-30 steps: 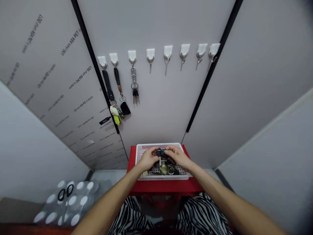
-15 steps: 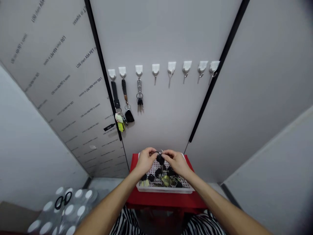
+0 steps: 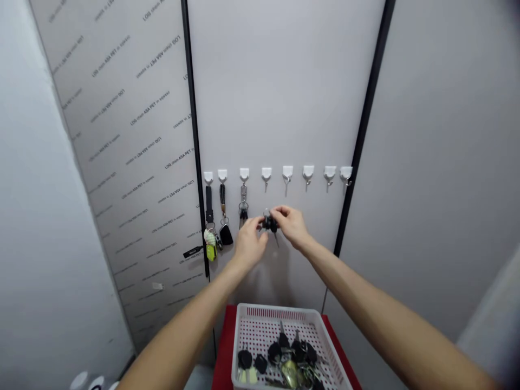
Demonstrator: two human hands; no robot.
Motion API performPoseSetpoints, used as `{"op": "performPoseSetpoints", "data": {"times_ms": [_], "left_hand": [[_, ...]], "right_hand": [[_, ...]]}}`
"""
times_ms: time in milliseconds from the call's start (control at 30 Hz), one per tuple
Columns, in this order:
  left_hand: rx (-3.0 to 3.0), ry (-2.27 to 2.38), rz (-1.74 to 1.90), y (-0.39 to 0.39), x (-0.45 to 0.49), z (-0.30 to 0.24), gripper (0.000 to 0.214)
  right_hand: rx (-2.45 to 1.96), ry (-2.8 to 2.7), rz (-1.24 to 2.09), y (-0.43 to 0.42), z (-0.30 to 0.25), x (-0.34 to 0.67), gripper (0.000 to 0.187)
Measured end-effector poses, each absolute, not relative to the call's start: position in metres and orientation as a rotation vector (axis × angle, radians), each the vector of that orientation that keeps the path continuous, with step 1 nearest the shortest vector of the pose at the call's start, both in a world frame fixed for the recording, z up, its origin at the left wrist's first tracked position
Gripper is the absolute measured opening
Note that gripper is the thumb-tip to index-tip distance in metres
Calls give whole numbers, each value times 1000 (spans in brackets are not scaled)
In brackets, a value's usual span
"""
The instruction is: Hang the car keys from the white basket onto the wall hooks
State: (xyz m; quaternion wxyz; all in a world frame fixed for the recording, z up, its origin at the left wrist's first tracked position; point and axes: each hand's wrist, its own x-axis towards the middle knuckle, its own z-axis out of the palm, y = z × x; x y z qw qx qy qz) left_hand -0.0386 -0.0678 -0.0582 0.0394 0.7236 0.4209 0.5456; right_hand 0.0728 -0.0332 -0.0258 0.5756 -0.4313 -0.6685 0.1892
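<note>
My left hand (image 3: pixel 248 244) and my right hand (image 3: pixel 291 225) are raised in front of the wall, both pinching one bunch of black-headed keys (image 3: pixel 270 223) between them. The bunch hangs just below the fourth white hook (image 3: pixel 266 174) in a row of several wall hooks. The three hooks left of it carry key sets: a black strap with a yellow tag (image 3: pixel 209 227), a braided strap with a black fob (image 3: pixel 223 214), and a ring of keys (image 3: pixel 243 203). Below, a white perforated basket (image 3: pixel 247 317) holds several more keys.
The basket sits on a red stand (image 3: pixel 221 363) against the wall. Several hooks right of my hands, such as the far right one (image 3: pixel 346 173), are bare. Black vertical strips (image 3: pixel 195 135) divide the wall panels. The left panel carries printed protective film.
Both hands lifted the bunch of keys out of the basket and up to the wall, just under the fourth hook. My view tilted upward, so the basket dropped to the bottom of the frame.
</note>
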Motion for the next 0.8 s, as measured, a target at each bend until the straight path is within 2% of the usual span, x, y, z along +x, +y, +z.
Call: {"op": "performPoseSetpoints", "data": {"times_ms": [233, 467, 633, 800], "left_hand": [[2244, 1479, 1761, -47, -42, -6, 31], [2265, 1491, 1683, -49, -49, -24, 28], [2229, 1439, 1410, -71, -47, -100, 26], [2382, 1384, 689, -105, -34, -197, 26]], "right_hand": [[-1069, -1407, 141, 0, 23, 61, 19], [-1216, -1492, 199, 5, 16, 71, 17], [-1235, -1692, 283, -33, -59, 98, 22], [-1368, -2288, 748, -95, -175, 131, 16]]}}
